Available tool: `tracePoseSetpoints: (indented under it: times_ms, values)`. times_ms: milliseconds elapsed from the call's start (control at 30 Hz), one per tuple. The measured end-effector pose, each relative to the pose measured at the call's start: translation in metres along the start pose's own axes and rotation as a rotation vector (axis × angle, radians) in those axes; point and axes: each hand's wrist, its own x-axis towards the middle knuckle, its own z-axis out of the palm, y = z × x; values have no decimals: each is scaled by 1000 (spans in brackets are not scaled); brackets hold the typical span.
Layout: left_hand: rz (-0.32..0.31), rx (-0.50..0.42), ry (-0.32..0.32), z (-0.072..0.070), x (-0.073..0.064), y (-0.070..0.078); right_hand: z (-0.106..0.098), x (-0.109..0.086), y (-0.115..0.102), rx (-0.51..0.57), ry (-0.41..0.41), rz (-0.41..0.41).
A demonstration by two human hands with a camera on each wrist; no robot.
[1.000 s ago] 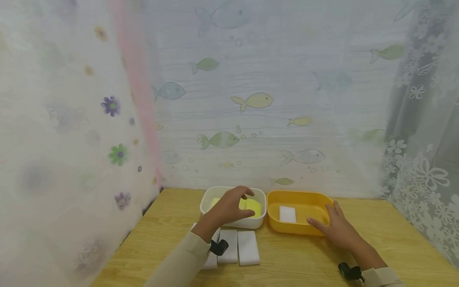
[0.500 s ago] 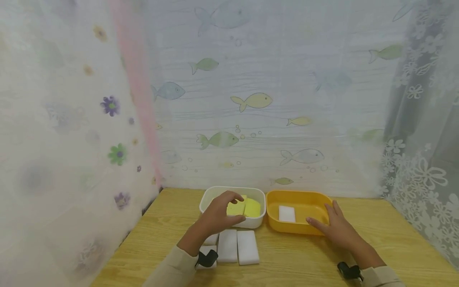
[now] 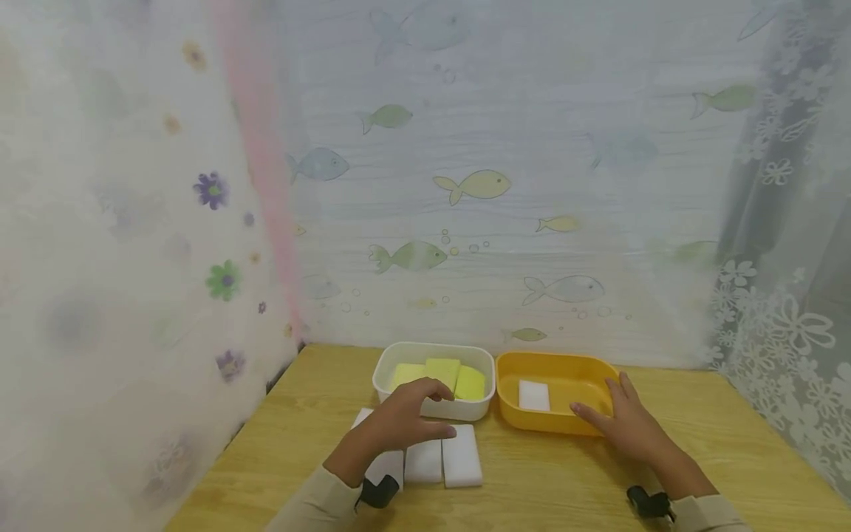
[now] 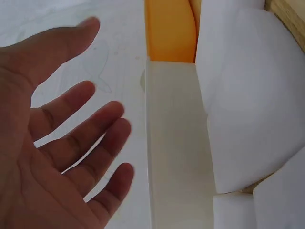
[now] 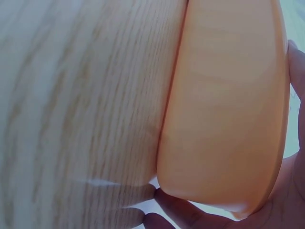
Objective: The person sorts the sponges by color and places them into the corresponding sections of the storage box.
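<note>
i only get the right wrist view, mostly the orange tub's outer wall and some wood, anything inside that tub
Observer: Yes, a white block lies in the orange tub, towards its left end.
Operator: ok and whats standing next to the tub
Observer: A white tub, on its left, with yellow pieces in it.
Operator: got it, left hand holding anything
Observer: No, nothing is in the left hand.

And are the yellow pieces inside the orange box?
No, the yellow pieces lie in the white box, while the orange box holds one white piece.
</note>
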Motion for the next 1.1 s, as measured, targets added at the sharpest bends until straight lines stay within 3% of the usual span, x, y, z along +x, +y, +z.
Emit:
tracePoseSetpoints:
  times_ms: [133, 333, 500, 933, 1100]
  values:
    - [-19, 21, -73, 4, 0, -2, 0, 0, 0, 16, 2, -5]
    - [-20, 55, -131, 11, -4, -8, 1, 0, -2, 20, 8, -6]
    - [13, 98, -150, 16, -5, -13, 1, 0, -5, 12, 4, 4]
    - [-10, 116, -214, 24, -1, -20, -1, -1, -4, 8, 3, 10]
    - [8, 144, -228, 31, 2, -19, -1, -1, -2, 14, 0, 9]
